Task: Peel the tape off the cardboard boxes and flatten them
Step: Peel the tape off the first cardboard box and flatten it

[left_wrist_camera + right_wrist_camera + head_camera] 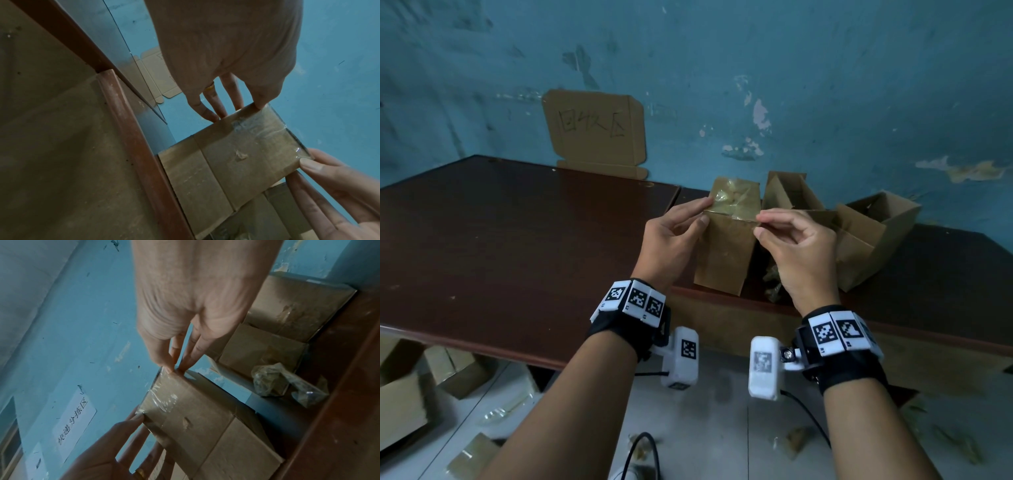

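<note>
A small brown cardboard box [722,253] stands upright at the table's front edge, with clear tape [736,202] across its top. My left hand [705,211] grips the box's top left corner, thumb on the front face and fingers behind. My right hand [758,224] pinches the tape at the top right corner between thumb and forefinger. In the left wrist view the tape [267,129] wraps over the box [236,162] edge between the left hand [238,112] and the right thumb [310,164]. In the right wrist view the right hand [176,369] pinches the taped corner of the box [195,418].
Two open boxes [873,236] [787,192] stand on the dark table [517,240] behind and right of the held box. A wad of peeled tape [277,381] lies by them. A cardboard sign [595,126] leans on the blue wall. More boxes [400,394] and tape scraps lie on the floor.
</note>
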